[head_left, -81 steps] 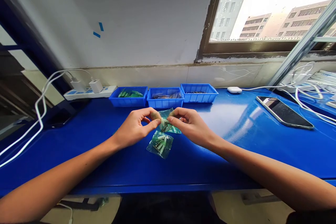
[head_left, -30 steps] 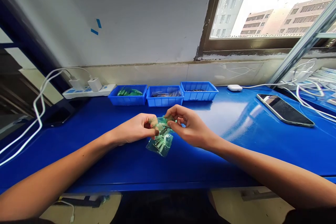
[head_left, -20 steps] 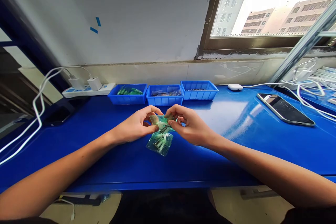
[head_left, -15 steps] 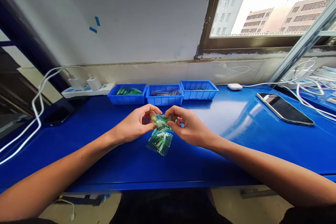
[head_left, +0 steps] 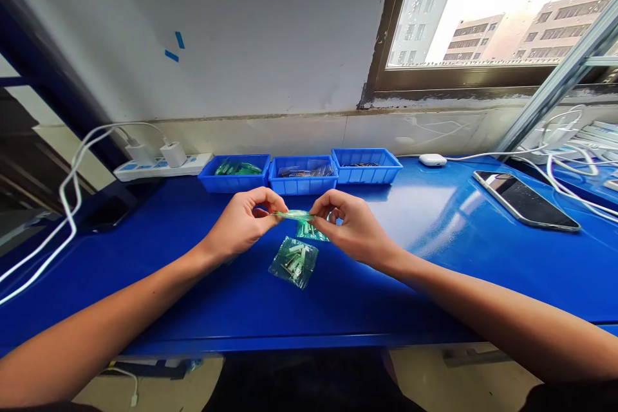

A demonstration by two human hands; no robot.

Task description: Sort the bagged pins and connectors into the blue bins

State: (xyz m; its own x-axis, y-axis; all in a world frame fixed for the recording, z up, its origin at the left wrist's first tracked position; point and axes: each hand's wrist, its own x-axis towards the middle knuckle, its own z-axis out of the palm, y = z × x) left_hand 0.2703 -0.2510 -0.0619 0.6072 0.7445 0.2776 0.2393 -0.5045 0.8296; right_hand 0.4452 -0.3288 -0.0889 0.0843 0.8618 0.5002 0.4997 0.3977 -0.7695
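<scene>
Well, nearest the front edge of the bench (head_left: 338, 309), a square, crinkled plastic packet (head_left: 293, 262) lies flat, its slender white and metallic pieces at mixed slants. Beyond it, my left hand (head_left: 244, 219) and right hand (head_left: 350, 225) each pinch one end of a thin green packet (head_left: 295, 214), its long axis parallel to that edge, another glossy packet (head_left: 310, 231) partly hidden behind. Ribbed blue bins (head_left: 303, 187) line the back edge.

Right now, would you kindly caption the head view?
Person's left grip and right grip hold a green packet above a table.
</scene>
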